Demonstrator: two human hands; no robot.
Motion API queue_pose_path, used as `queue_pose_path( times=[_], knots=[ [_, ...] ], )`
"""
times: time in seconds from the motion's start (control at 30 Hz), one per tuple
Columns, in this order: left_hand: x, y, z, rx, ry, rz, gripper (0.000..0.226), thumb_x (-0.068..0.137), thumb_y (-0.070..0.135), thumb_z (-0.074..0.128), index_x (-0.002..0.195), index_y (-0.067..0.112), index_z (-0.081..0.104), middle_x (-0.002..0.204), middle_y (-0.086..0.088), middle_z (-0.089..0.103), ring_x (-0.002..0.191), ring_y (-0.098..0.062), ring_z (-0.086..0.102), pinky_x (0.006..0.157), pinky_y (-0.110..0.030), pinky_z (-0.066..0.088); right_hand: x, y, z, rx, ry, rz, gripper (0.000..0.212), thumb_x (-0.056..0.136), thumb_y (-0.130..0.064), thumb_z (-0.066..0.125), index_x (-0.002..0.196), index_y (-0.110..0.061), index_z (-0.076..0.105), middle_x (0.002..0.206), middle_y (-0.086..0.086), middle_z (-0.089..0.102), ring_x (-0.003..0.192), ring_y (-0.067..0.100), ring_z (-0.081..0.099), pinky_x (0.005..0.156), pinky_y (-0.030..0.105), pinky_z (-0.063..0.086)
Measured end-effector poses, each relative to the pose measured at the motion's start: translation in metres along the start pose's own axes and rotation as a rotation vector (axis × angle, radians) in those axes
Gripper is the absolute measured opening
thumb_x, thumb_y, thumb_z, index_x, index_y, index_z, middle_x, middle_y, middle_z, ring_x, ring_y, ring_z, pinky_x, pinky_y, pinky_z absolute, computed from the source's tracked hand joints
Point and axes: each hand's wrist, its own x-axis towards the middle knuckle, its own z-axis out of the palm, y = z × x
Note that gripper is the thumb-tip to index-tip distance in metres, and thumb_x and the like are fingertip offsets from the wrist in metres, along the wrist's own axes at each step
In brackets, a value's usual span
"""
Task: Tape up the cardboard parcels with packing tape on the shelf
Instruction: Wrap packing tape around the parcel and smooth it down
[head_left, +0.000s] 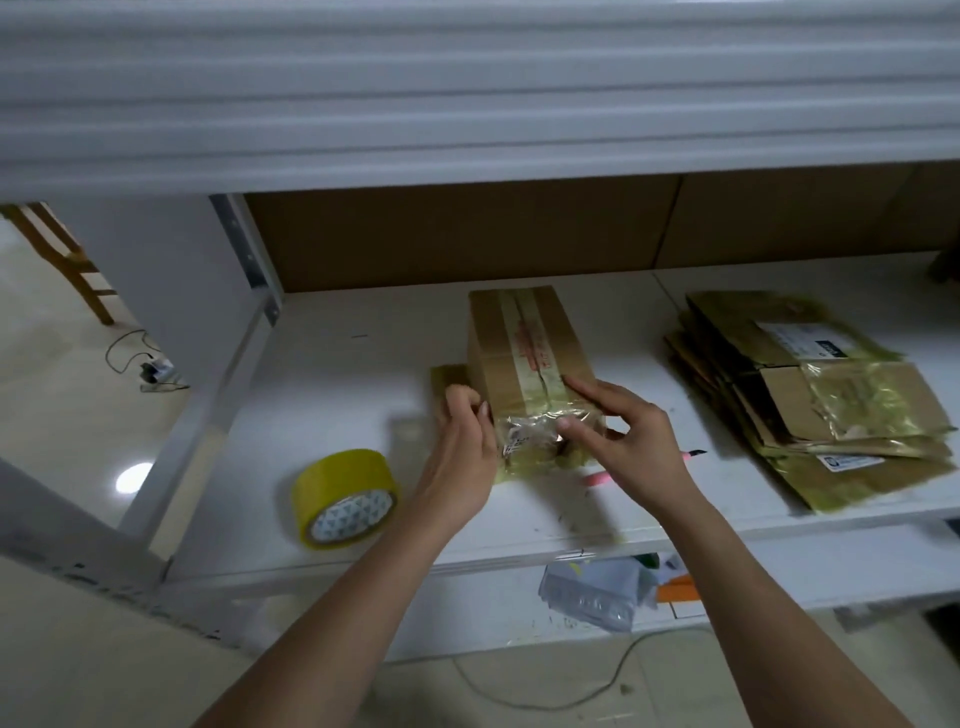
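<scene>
A small cardboard parcel (524, 343) stands on the white shelf (363, 395), with tape along its top seam and shiny tape over its near end. My left hand (465, 441) rests against the parcel's near left corner, fingers curled at the edge. My right hand (623, 431) lies on the near right corner, index finger stretched along the top and thumb pressing the tape on the front face. A roll of yellow packing tape (345, 499) lies on the shelf to the left of my left hand, apart from it.
A stack of flattened, taped cardboard boxes (810, 395) lies on the shelf at the right. A pink pen or cutter (597, 477) lies just behind my right hand. A lower shelf holds plastic bags (592, 592). A wooden chair (67, 260) stands at the far left.
</scene>
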Motion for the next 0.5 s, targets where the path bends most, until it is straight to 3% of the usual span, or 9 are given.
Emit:
queue_pose_path(
  times=[0.1,0.17,0.23,0.3,0.4,0.43,0.5],
  knots=[
    [0.001,0.007,-0.007,0.105,0.115,0.102,0.044,0.101,0.012,0.042,0.14,0.027,0.028,0.132,-0.004,0.028,0.092,-0.025,0.059,0.073,-0.044,0.057,0.003,0.003,0.0,-0.041,-0.01,-0.041,0.062,0.068,-0.04,0.08,0.127,-0.023,0.065,0.12,-0.013,0.064,0.113,-0.001,0.058,0.094,0.038,0.055],
    [0.002,0.005,-0.014,0.064,0.101,0.269,0.062,0.088,-0.004,0.046,0.136,0.036,0.043,0.137,0.003,0.027,0.11,-0.013,0.051,0.087,-0.036,0.056,0.005,0.006,-0.001,-0.058,-0.018,-0.063,0.064,0.067,-0.043,0.081,0.126,-0.023,0.065,0.12,-0.012,0.064,0.113,0.0,0.059,0.094,0.038,0.055],
    [0.001,0.006,-0.016,-0.06,0.024,0.344,0.057,0.08,0.001,0.046,0.124,0.034,0.061,0.145,0.004,0.03,0.124,-0.012,0.046,0.101,-0.02,0.044,0.006,0.009,-0.002,-0.084,-0.024,-0.084,0.069,0.065,-0.05,0.079,0.126,-0.024,0.065,0.125,-0.006,0.063,0.118,0.004,0.058,0.095,0.04,0.054],
    [-0.003,0.009,-0.017,-0.074,-0.019,0.354,0.04,0.084,0.018,0.051,0.119,0.029,0.068,0.147,0.008,0.037,0.114,-0.013,0.053,0.094,-0.008,0.038,0.008,0.012,-0.002,-0.109,-0.02,-0.1,0.071,0.064,-0.053,0.079,0.127,-0.023,0.065,0.133,0.0,0.06,0.126,0.012,0.054,0.095,0.043,0.054],
    [-0.003,0.008,-0.012,-0.012,-0.023,0.321,0.038,0.088,0.044,0.067,0.124,0.031,0.067,0.152,0.009,0.04,0.131,-0.003,0.045,0.102,-0.005,0.031,0.012,0.015,-0.002,-0.164,0.002,-0.142,0.064,0.067,-0.038,0.084,0.126,-0.02,0.065,0.138,0.006,0.056,0.13,0.016,0.051,0.097,0.044,0.053],
    [-0.003,0.008,-0.012,-0.015,-0.016,0.324,0.041,0.086,0.044,0.069,0.124,0.032,0.066,0.153,0.008,0.04,0.133,-0.002,0.043,0.104,-0.006,0.031,0.012,0.015,-0.002,-0.185,0.013,-0.157,0.062,0.068,-0.034,0.085,0.125,-0.019,0.066,0.139,0.008,0.055,0.129,0.017,0.052,0.098,0.043,0.052],
    [-0.002,0.007,-0.01,-0.01,0.018,0.351,0.039,0.084,0.034,0.073,0.123,0.032,0.066,0.151,0.006,0.042,0.12,-0.002,0.055,0.097,-0.009,0.042,0.013,0.019,0.0,-0.228,0.042,-0.198,0.058,0.069,-0.03,0.085,0.123,-0.016,0.068,0.139,0.011,0.055,0.125,0.02,0.056,0.096,0.043,0.053]
  ],
)
